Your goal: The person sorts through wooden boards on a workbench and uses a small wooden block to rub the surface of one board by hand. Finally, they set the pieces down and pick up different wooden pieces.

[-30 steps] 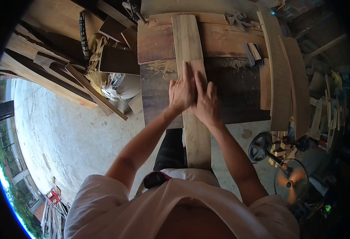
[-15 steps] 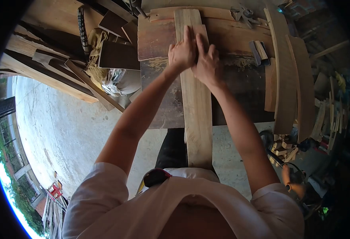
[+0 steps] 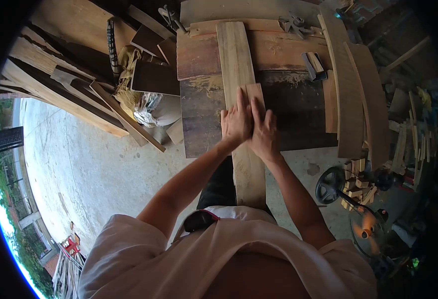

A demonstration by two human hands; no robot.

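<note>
A long pale wooden board (image 3: 235, 55) runs from the workbench toward my body, its near end at my waist. On top of it lies a small wooden block (image 3: 254, 91), mostly covered by my hands. My left hand (image 3: 237, 121) presses on the block's left side, index finger stretched forward along it and thumb out to the left. Close beside it, my right hand (image 3: 264, 130) grips the right side, index finger also pointing forward. The underside of the block and the curled fingers are hidden.
The dark workbench (image 3: 199, 119) carries wood shavings, a small tray (image 3: 314, 66) with a wood piece in it and a metal tool (image 3: 294, 26). Curved planks (image 3: 346, 94) line its right side. Boards (image 3: 74, 104) lean at left; a fan (image 3: 367, 226) stands at lower right.
Both hands have slid the small block along the board toward my body, from the far part of the bench to its near edge. My elbows have drawn back. The board stays in place.
</note>
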